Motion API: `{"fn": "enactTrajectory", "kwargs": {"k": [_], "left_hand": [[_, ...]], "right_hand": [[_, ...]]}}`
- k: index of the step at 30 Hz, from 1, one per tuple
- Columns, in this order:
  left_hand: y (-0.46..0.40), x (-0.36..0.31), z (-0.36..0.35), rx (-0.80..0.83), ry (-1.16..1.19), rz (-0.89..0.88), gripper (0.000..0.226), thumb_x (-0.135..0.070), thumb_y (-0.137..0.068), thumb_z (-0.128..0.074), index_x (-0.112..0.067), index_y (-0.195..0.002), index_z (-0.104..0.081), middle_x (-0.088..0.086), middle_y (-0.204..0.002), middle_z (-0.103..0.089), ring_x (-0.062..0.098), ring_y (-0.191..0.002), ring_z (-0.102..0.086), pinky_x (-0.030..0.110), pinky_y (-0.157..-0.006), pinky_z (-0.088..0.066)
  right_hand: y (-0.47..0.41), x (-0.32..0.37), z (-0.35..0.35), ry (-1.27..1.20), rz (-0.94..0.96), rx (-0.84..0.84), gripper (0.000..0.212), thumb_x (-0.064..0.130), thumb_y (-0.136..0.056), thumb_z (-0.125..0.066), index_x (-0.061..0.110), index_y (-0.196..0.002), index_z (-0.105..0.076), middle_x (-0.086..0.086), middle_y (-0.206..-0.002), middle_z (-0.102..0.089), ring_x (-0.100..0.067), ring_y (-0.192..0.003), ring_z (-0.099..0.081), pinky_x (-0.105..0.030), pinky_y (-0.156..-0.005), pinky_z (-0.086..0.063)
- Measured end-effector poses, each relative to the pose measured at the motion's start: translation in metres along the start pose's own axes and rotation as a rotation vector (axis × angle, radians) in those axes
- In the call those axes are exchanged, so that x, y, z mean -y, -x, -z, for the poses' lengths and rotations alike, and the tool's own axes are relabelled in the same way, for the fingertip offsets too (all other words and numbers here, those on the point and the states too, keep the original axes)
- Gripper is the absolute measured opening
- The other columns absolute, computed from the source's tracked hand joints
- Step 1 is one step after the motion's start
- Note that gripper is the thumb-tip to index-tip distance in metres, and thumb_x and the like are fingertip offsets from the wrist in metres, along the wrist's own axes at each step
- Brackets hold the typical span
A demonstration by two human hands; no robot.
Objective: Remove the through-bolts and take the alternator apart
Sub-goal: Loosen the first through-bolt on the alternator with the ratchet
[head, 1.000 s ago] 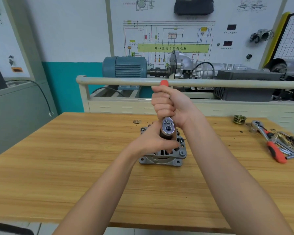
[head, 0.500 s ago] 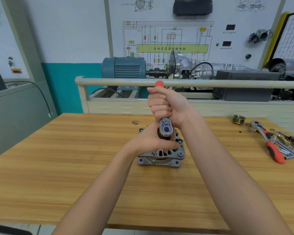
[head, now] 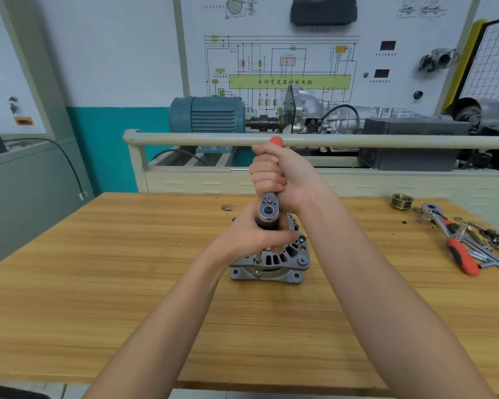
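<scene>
A grey alternator (head: 280, 262) stands on the wooden table (head: 127, 283), its slotted housing facing up. A ratchet wrench (head: 268, 207) with a red-tipped handle sits over its top on a dark socket. My right hand (head: 283, 177) grips the ratchet handle, which points away from me. My left hand (head: 257, 233) wraps around the socket just under the ratchet head, and its fingers rest on the alternator's top. A through-bolt head (head: 257, 259) shows at the housing's near left rim.
A second red-handled ratchet (head: 450, 237), sockets and small loose parts lie at the table's right edge. A brass pulley (head: 402, 201) sits at the back right. Behind the table runs a rail (head: 185, 138) with a blue motor (head: 206, 115) and a gearbox stand.
My right hand has swung the ratchet handle slightly to the left and back toward the middle. My left hand has stayed on the socket, and the alternator has not moved.
</scene>
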State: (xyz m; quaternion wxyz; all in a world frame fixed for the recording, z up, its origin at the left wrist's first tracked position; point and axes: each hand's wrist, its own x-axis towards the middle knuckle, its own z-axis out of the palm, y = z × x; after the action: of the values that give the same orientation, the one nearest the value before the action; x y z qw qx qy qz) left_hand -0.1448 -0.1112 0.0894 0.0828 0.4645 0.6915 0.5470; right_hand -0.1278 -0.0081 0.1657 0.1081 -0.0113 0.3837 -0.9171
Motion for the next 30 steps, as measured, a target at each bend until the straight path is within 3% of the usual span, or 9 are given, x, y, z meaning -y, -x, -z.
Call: {"fn": "enactTrajectory", "kwargs": {"k": [3, 7, 9, 11, 14, 16, 19, 24, 30], "left_hand": [[-0.001, 0.000, -0.005, -0.106, 0.065, 0.023, 0.038, 0.008, -0.077, -0.062, -0.005, -0.049, -0.040, -0.004, -0.040, -0.040, 0.009, -0.038, -0.033, 0.018, -0.042, -0.030], [-0.010, 0.006, -0.014, -0.501, 0.264, 0.026, 0.041, 0.019, -0.077, -0.052, -0.011, -0.054, -0.037, -0.007, -0.041, -0.035, 0.008, -0.039, -0.027, 0.021, -0.041, -0.024], [-0.010, 0.006, -0.015, -0.572, 0.279, 0.023, 0.043, 0.017, -0.078, -0.053, -0.014, -0.055, -0.036, -0.009, -0.041, -0.035, 0.009, -0.040, -0.027, 0.021, -0.041, -0.023], [-0.005, 0.010, -0.012, -0.460, 0.213, 0.013, 0.042, 0.013, -0.076, -0.058, -0.015, -0.053, -0.038, -0.009, -0.041, -0.038, 0.008, -0.039, -0.030, 0.019, -0.041, -0.026], [0.001, 0.005, 0.004, -0.078, 0.048, -0.007, 0.032, -0.002, -0.072, -0.065, -0.014, -0.048, -0.047, -0.002, -0.042, -0.047, 0.012, -0.040, -0.039, 0.021, -0.045, -0.035], [0.000, 0.001, 0.010, 0.032, 0.009, -0.003, 0.029, -0.006, -0.070, -0.064, -0.012, -0.046, -0.049, 0.002, -0.042, -0.050, 0.015, -0.042, -0.043, 0.022, -0.049, -0.038], [-0.002, 0.000, 0.005, 0.019, 0.116, 0.034, 0.034, -0.004, -0.068, -0.059, -0.019, -0.042, -0.043, -0.005, -0.039, -0.040, 0.010, -0.037, -0.033, 0.018, -0.042, -0.030], [-0.010, 0.005, -0.011, -0.418, 0.301, 0.000, 0.022, -0.005, -0.062, -0.054, -0.017, -0.052, -0.038, -0.011, -0.040, -0.036, 0.005, -0.036, -0.029, 0.017, -0.039, -0.025], [-0.001, 0.001, 0.004, 0.036, -0.062, 0.074, 0.026, -0.013, -0.067, -0.065, -0.002, -0.052, -0.048, 0.002, -0.046, -0.050, 0.017, -0.047, -0.043, 0.025, -0.050, -0.037]], "right_hand": [[-0.007, -0.001, -0.005, 0.046, -0.075, 0.034, 0.057, 0.021, -0.099, -0.042, 0.018, -0.043, -0.029, 0.007, -0.034, -0.022, -0.003, -0.031, -0.008, -0.012, -0.024, -0.011], [-0.009, -0.008, -0.009, -0.184, 0.240, -0.120, 0.047, 0.016, -0.098, -0.043, 0.021, -0.055, -0.025, 0.008, -0.035, -0.019, -0.005, -0.023, -0.015, -0.016, -0.023, -0.013], [-0.007, -0.012, -0.007, -0.230, 0.362, -0.159, 0.046, 0.016, -0.098, -0.043, 0.021, -0.055, -0.024, 0.008, -0.035, -0.017, -0.006, -0.024, -0.014, -0.017, -0.024, -0.013], [-0.004, -0.012, -0.005, -0.186, 0.341, -0.132, 0.049, 0.017, -0.098, -0.043, 0.020, -0.052, -0.026, 0.008, -0.036, -0.017, -0.005, -0.025, -0.014, -0.017, -0.025, -0.013], [-0.003, -0.006, -0.003, -0.092, 0.083, 0.008, 0.056, 0.019, -0.098, -0.042, 0.018, -0.044, -0.029, 0.008, -0.037, -0.017, -0.004, -0.028, -0.010, -0.015, -0.025, -0.012], [-0.006, -0.002, -0.003, -0.037, -0.056, 0.067, 0.057, 0.022, -0.099, -0.040, 0.017, -0.044, -0.030, 0.009, -0.041, -0.013, -0.002, -0.035, -0.005, -0.015, -0.026, -0.010], [-0.009, -0.002, -0.007, -0.012, -0.060, 0.052, 0.058, 0.022, -0.099, -0.041, 0.017, -0.042, -0.032, 0.008, -0.035, -0.020, -0.002, -0.031, -0.008, -0.013, -0.024, -0.011], [-0.006, -0.008, -0.005, -0.223, 0.334, -0.161, 0.048, 0.017, -0.098, -0.043, 0.020, -0.054, -0.025, 0.008, -0.035, -0.017, -0.006, -0.024, -0.014, -0.017, -0.025, -0.013], [-0.002, -0.001, -0.003, 0.012, -0.039, 0.049, 0.059, 0.024, -0.099, -0.040, 0.017, -0.041, -0.030, 0.008, -0.036, -0.018, -0.003, -0.035, -0.004, -0.015, -0.026, -0.009]]}}
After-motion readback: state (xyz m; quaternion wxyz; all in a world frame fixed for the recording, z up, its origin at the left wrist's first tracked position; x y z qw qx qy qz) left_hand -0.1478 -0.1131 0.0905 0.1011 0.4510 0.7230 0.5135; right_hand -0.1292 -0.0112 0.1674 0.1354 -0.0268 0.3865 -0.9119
